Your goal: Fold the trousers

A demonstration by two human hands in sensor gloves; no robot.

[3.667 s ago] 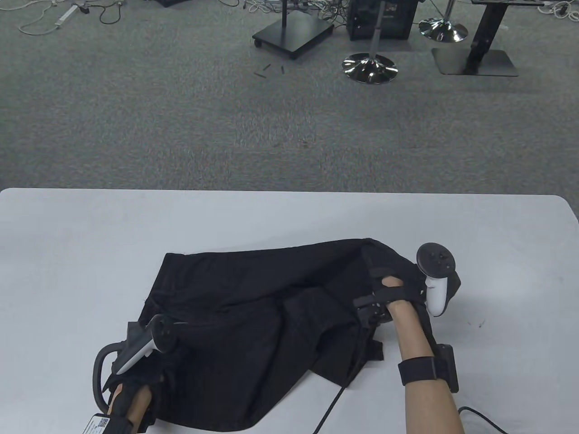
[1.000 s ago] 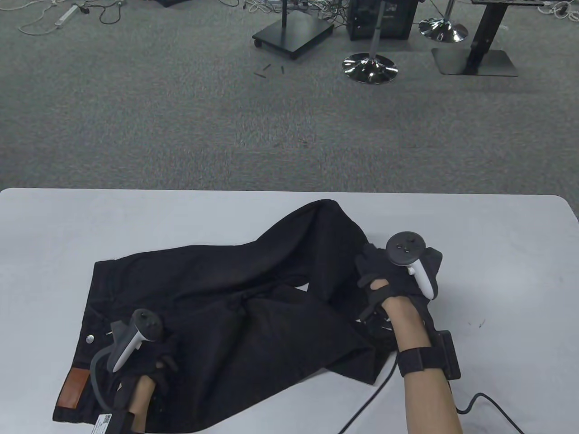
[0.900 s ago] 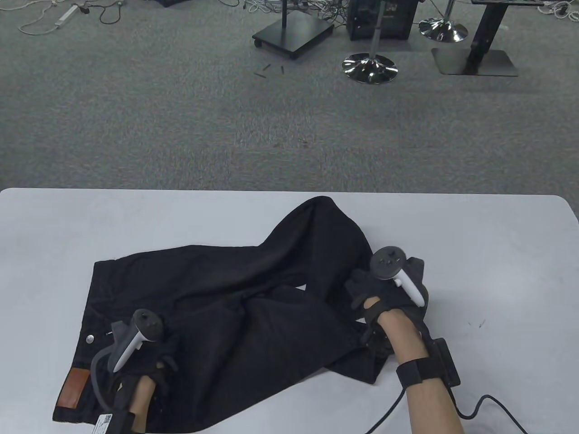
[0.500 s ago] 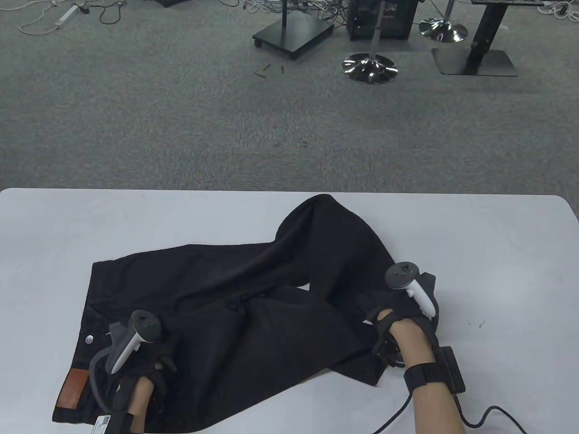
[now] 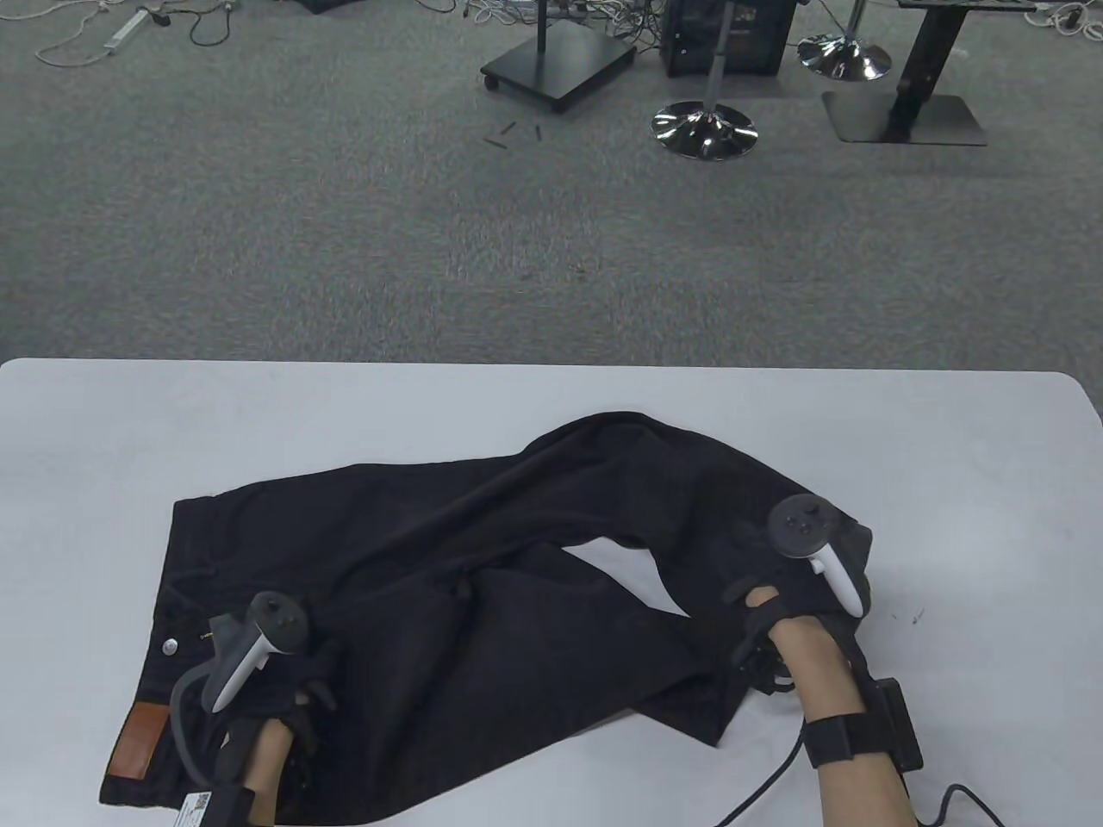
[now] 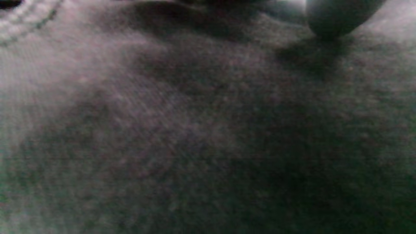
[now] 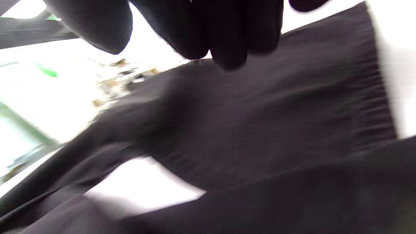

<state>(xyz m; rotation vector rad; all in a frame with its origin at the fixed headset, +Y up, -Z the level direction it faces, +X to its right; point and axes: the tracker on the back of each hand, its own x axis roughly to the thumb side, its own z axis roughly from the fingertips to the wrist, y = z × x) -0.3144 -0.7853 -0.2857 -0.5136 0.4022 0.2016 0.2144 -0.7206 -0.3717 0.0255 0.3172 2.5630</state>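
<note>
Trousers: The black trousers (image 5: 448,560) lie spread across the near half of the white table (image 5: 129,431). The waistband end sits toward the near left corner; the legs run toward the right.
Waistband: A brown leather patch (image 5: 136,739) and a metal button (image 5: 171,645) show at the left end of the garment, close to the near edge.
Upper leg: One leg arches toward the far edge, then bends back down to my right hand. It is creased along its length.
Lower leg: The other leg lies nearer to me, its hem pointing at the near right. A wedge of bare table shows between the two legs.
Left hand: My left hand (image 5: 293,680) rests on the trousers just right of the waistband. In the left wrist view one fingertip (image 6: 338,16) touches the cloth (image 6: 195,130). I cannot tell whether the hand grips or only presses, as the view is too close and blurred.
Right hand: My right hand (image 5: 788,577) sits at the end of the upper leg, toward the right edge of the table. In the right wrist view my curled fingers (image 7: 227,35) meet the top edge of the dark cloth (image 7: 260,123), but motion blur hides whether they pinch it; I cannot tell.
Trackers: A tracker (image 5: 263,642) sits on the back of the left hand, and another tracker (image 5: 814,547) on the right.
Cable: A black cable (image 5: 767,780) runs from my right wrist across the table to the near edge.
</note>
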